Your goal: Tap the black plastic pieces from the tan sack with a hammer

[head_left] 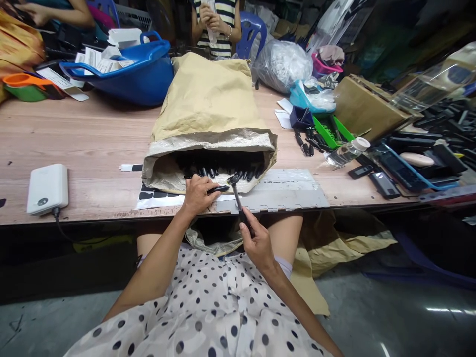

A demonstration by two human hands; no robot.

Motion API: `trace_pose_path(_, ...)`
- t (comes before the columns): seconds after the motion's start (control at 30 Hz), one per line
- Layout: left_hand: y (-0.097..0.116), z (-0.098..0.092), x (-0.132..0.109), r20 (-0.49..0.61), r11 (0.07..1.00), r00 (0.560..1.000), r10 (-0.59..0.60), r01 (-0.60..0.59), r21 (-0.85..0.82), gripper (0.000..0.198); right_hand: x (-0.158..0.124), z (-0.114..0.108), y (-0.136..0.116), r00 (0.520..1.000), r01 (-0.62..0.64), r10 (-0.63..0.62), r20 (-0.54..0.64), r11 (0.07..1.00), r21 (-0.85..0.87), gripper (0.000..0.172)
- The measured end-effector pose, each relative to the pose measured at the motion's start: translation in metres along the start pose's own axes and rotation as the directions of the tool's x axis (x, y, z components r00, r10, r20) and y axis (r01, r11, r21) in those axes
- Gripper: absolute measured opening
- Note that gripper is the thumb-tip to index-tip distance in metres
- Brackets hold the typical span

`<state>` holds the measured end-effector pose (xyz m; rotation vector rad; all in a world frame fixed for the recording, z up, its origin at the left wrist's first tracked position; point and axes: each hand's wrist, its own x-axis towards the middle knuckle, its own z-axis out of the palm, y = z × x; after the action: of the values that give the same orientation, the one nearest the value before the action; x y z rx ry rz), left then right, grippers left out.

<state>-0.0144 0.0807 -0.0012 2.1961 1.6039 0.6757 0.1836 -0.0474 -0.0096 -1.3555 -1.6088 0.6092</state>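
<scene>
A large tan paper sack [208, 99] lies on the table with its mouth toward me, and several slim black pieces [253, 172] show inside it. At the mouth's lower edge, my left hand [199, 195] is closed on a slim black piece [219, 189], whose end sticks out to the right. My right hand [258, 242] grips the dark handle of a small hammer [237, 197]. The hammer's head is up at the sack's opening, just right of the black piece. Whether the two touch, I cannot tell.
A white power bank [47, 188] with a cable lies left. Behind it stands a blue basin [130, 74] of white boxes. On the right are a green tray [330, 131], a clear bottle [347, 151] and black parts. Across the table a person [219, 25] holds something clear.
</scene>
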Motion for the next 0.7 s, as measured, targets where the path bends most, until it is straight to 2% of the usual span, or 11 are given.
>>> trace_pose_path(0.13, 0.0, -0.001, 0.0, 0.01, 1.0, 1.0, 0.008, -0.008, -0.004, 0.022, -0.001, 0.001, 0.001, 0.999, 0.022, -0.023, -0.028, 0.999, -0.038, 0.046)
trace_pose_path(0.3, 0.001, -0.001, 0.001, 0.017, 1.0, 1.0, 0.008, -0.008, 0.006, 0.021, -0.004, 0.003, 0.007, 1.0, 0.019, -0.018, 0.024, 0.999, -0.048, 0.045)
trace_pose_path(0.5, 0.001, -0.002, 0.001, 0.02, 1.0, 1.0, 0.023, -0.024, 0.016, 0.022, -0.006, 0.007, 0.004, 0.997, 0.078, -0.079, -0.022, 0.996, -0.053, 0.046)
trace_pose_path(0.7, -0.001, -0.001, -0.001, -0.002, 0.999, 0.999, 0.042, -0.042, 0.015, 0.021, -0.006, 0.015, 0.006, 0.993, 0.114, -0.114, 0.018, 0.993, -0.027, 0.045)
